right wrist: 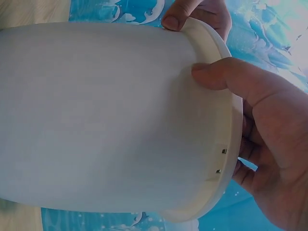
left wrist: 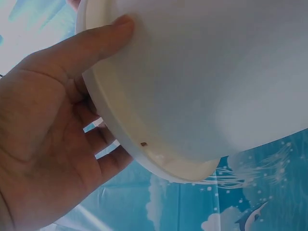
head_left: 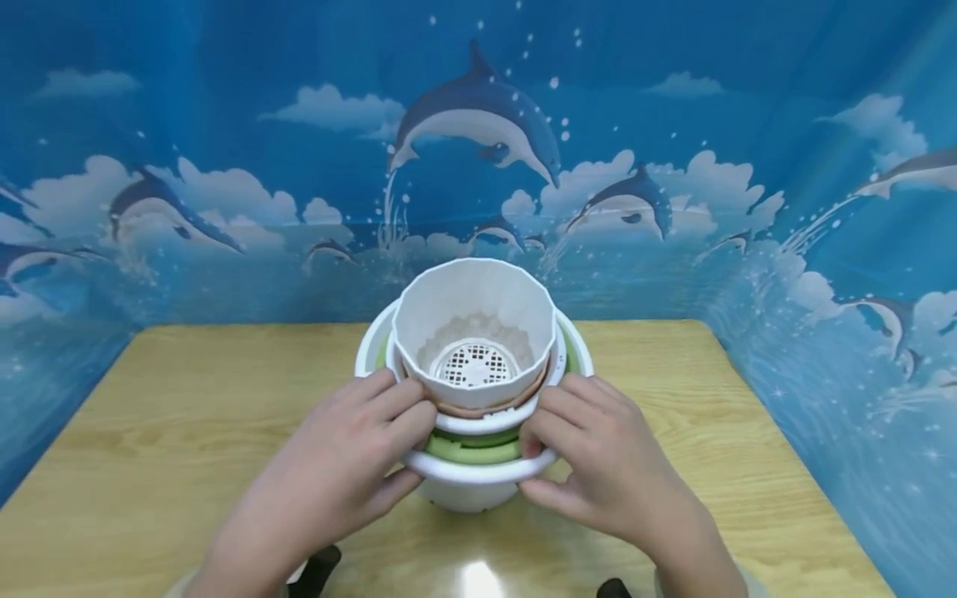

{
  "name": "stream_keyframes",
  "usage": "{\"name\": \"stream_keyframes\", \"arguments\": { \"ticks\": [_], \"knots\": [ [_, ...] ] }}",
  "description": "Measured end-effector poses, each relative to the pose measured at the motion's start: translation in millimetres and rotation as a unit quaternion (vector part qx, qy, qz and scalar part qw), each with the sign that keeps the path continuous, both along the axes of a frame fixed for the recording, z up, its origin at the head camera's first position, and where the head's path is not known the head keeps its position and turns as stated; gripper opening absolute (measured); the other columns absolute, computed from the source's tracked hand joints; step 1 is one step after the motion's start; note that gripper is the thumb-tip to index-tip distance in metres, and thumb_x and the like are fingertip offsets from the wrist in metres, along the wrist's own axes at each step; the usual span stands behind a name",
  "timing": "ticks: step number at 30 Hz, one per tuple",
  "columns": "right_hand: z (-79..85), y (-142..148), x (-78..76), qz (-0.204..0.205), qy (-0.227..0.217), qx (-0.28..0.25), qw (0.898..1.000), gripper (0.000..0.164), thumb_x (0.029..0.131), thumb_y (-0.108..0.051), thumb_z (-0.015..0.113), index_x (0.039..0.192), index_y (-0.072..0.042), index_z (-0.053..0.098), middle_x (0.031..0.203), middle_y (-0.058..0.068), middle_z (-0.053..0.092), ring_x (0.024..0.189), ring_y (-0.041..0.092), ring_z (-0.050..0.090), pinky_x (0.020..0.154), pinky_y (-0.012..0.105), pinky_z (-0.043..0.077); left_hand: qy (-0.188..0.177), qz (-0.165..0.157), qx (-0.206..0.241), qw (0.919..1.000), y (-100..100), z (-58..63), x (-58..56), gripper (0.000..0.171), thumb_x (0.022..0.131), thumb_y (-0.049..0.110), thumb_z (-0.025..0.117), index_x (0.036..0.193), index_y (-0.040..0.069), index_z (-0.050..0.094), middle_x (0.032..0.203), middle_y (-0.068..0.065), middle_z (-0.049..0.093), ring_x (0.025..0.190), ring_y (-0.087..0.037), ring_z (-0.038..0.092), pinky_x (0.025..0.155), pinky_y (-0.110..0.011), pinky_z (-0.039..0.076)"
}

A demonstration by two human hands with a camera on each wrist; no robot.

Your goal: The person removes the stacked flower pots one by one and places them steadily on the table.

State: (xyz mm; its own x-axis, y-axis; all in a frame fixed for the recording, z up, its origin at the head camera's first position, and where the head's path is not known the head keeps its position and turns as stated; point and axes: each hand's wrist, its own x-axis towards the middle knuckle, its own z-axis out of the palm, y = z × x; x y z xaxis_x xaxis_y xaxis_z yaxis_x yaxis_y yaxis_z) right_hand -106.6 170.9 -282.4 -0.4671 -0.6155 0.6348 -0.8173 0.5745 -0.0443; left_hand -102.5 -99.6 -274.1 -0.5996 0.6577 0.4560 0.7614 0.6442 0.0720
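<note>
A stack of nested plastic flowerpots stands upright in the middle of the table. The outermost white pot (head_left: 469, 473) has a wide rim, and a green pot (head_left: 478, 453) sits inside it. Further in come another white rim and a thin brown rim (head_left: 486, 410). On top is a faceted white pot (head_left: 474, 291) with a grid of holes in its base. My left hand (head_left: 351, 448) grips the outer rim at the near left, thumb beneath and fingers over it. The right hand (head_left: 598, 453) holds the near right side likewise. Both wrist views show the white pot's smooth outer wall (right wrist: 106, 115).
The wood-patterned table (head_left: 187, 415) extends to either side of the pots. Behind it and along its sides hangs a blue curtain (head_left: 299, 166) printed with dolphins and clouds. Dark straps (head_left: 317, 571) show near the wrists.
</note>
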Motion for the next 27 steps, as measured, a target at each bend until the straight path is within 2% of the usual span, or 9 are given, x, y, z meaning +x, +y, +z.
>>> {"name": "stream_keyframes", "arguments": {
  "ticks": [11, 15, 18, 20, 21, 23, 25, 26, 27],
  "knots": [
    [10.1, 2.5, 15.1, 0.004, -0.022, 0.032, 0.999, 0.027, 0.062, -0.022, 0.078, 0.077, -0.024, 0.056, 0.079, -0.014, 0.052, 0.073, 0.006, 0.043, 0.062, 0.022, 0.040, 0.004, -0.018, 0.000, 0.9998, 1.5, 2.3, 14.3, 0.032, 0.077, 0.027, 0.085, 0.088, 0.020, 0.055, 0.100, 0.009, 0.058, 0.085, -0.015, 0.047, 0.073, -0.033, 0.046],
    [16.0, 4.7, 18.3, 0.020, -0.035, 0.022, 0.999, 0.031, 0.067, -0.032, 0.086, 0.077, -0.024, 0.058, 0.080, -0.015, 0.052, 0.074, 0.004, 0.045, 0.064, 0.021, 0.041, 0.010, -0.031, 0.009, 0.9994, 2.6, 3.7, 14.1, 0.033, 0.077, 0.027, 0.085, 0.088, 0.020, 0.054, 0.099, 0.009, 0.058, 0.084, -0.015, 0.047, 0.073, -0.033, 0.046],
    [17.7, 4.3, 15.4, 0.068, -0.041, -0.045, 0.996, 0.029, 0.077, -0.041, 0.084, 0.080, -0.022, 0.062, 0.080, -0.014, 0.056, 0.075, 0.005, 0.048, 0.067, 0.019, 0.042, 0.015, -0.039, 0.015, 0.9990, 2.5, 3.2, 13.1, 0.033, 0.077, 0.026, 0.085, 0.088, 0.020, 0.054, 0.098, 0.009, 0.058, 0.084, -0.014, 0.048, 0.072, -0.032, 0.046],
    [17.1, 1.2, 11.1, 0.093, -0.006, -0.118, 0.989, 0.026, 0.084, -0.040, 0.079, 0.080, -0.017, 0.066, 0.080, -0.009, 0.060, 0.075, 0.008, 0.050, 0.068, 0.020, 0.041, 0.017, -0.041, 0.017, 0.9989, 2.1, 2.6, 13.2, 0.033, 0.077, 0.025, 0.085, 0.087, 0.020, 0.054, 0.098, 0.010, 0.058, 0.084, -0.014, 0.048, 0.072, -0.032, 0.046],
    [16.3, -1.3, 8.3, 0.101, 0.021, -0.159, 0.982, 0.026, 0.087, -0.037, 0.077, 0.080, -0.014, 0.068, 0.080, -0.004, 0.062, 0.075, 0.011, 0.051, 0.070, 0.021, 0.041, 0.014, -0.041, 0.017, 0.9989, 2.0, 2.6, 13.6, 0.033, 0.077, 0.025, 0.085, 0.087, 0.020, 0.054, 0.098, 0.010, 0.057, 0.084, -0.014, 0.047, 0.072, -0.032, 0.046],
    [13.7, -8.5, 2.6, 0.097, 0.078, -0.234, 0.964, 0.027, 0.091, -0.032, 0.073, 0.082, -0.007, 0.070, 0.086, 0.007, 0.065, 0.079, 0.019, 0.054, 0.075, 0.024, 0.042, 0.010, -0.041, 0.017, 0.9990, 0.7, 2.2, 14.2, 0.033, 0.077, 0.025, 0.085, 0.088, 0.020, 0.054, 0.099, 0.010, 0.058, 0.084, -0.014, 0.047, 0.071, -0.032, 0.046],
    [10.8, -14.4, -2.1, 0.075, 0.115, -0.275, 0.951, 0.028, 0.093, -0.030, 0.070, 0.088, -0.003, 0.072, 0.097, 0.015, 0.066, 0.090, 0.027, 0.057, 0.085, 0.030, 0.044, 0.008, -0.041, 0.016, 0.9990, 0.3, 2.5, 14.8, 0.032, 0.078, 0.026, 0.085, 0.088, 0.020, 0.055, 0.100, 0.010, 0.058, 0.084, -0.014, 0.047, 0.072, -0.032, 0.046],
    [9.5, -16.2, -4.0, 0.069, 0.121, -0.282, 0.949, 0.029, 0.095, -0.030, 0.069, 0.094, -0.001, 0.072, 0.103, 0.019, 0.066, 0.098, 0.031, 0.058, 0.091, 0.033, 0.044, 0.007, -0.040, 0.015, 0.9990, 0.3, 2.9, 15.0, 0.032, 0.078, 0.026, 0.085, 0.088, 0.020, 0.054, 0.100, 0.010, 0.058, 0.085, -0.014, 0.047, 0.072, -0.032, 0.046],
    [8.3, -17.5, -5.1, 0.064, 0.114, -0.276, 0.952, 0.031, 0.096, -0.031, 0.066, 0.101, -0.001, 0.072, 0.109, 0.020, 0.066, 0.107, 0.033, 0.058, 0.098, 0.036, 0.044, 0.006, -0.040, 0.013, 0.9991, 0.4, 3.3, 15.1, 0.032, 0.078, 0.025, 0.084, 0.088, 0.020, 0.055, 0.100, 0.010, 0.058, 0.085, -0.014, 0.047, 0.073, -0.032, 0.047]
  ]
}}
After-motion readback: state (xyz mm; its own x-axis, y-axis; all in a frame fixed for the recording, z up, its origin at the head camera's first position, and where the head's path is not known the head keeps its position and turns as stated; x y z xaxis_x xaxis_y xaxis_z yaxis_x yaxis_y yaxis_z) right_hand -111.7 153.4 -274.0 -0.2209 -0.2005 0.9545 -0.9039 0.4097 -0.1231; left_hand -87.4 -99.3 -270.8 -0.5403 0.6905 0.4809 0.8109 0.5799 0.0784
